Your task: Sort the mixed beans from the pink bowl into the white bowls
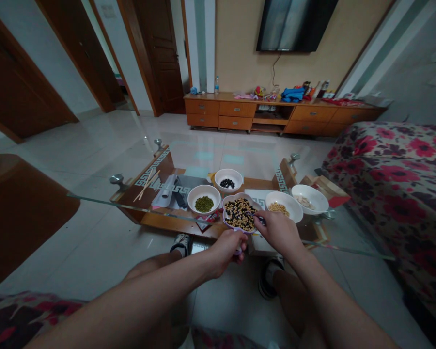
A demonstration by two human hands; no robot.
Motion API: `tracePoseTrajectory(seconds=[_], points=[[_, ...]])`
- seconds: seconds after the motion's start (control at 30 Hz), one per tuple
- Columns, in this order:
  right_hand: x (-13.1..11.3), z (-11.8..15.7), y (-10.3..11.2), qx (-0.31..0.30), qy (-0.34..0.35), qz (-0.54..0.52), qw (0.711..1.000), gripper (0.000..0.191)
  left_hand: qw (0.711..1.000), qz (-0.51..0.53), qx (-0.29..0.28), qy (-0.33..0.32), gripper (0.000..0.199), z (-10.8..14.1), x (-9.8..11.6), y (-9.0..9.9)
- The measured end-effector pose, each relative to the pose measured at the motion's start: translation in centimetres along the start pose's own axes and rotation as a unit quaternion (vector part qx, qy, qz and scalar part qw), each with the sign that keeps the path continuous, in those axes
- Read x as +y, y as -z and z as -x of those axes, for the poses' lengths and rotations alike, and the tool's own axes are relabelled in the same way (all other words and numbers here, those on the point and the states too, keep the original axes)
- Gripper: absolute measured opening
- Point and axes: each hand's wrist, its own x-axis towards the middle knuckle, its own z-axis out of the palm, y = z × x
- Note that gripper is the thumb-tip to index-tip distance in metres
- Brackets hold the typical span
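My left hand point(228, 249) is closed round the handle of a flower-shaped dish with a pale purple rim point(226, 225), held over the table's near edge. Mixed black and tan beans point(239, 213) fill the dish. At its right side my right hand point(278, 231) pinches a thin, purplish tool point(251, 214), whose tip reaches in among the beans; its exact kind is too small to make out. Around the dish stand white bowls: green beans point(204, 204) to the left, black beans point(227, 183) behind, yellow beans point(279, 209) to the right, and pale flat pieces point(304, 201) farther right.
A glass-topped table point(105, 199) carries the bowls. Wooden chopsticks point(147, 185) lie on its left, near a clear plastic package point(165, 193). Red packets point(208, 221) show by the green beans. A flowered couch point(396, 179) is at right; a TV cabinet point(236, 110) stands beyond.
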Motion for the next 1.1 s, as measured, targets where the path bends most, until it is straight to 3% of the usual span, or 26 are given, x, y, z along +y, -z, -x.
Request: tracePoseTrajectory(seconds=[0.3,1.1], points=[[-0.24,-0.12,-0.28,-0.027,-0.007,0.004,1.000,0.031,1.000,-0.004,-0.001,-0.006,0.010,-0.23,-0.14,0.03],[-0.30,-0.21,-0.22,-0.026,0.001,0.006,1.000,0.031,1.000,-0.004,0.004,-0.005,0.008,0.08,0.12,-0.03]])
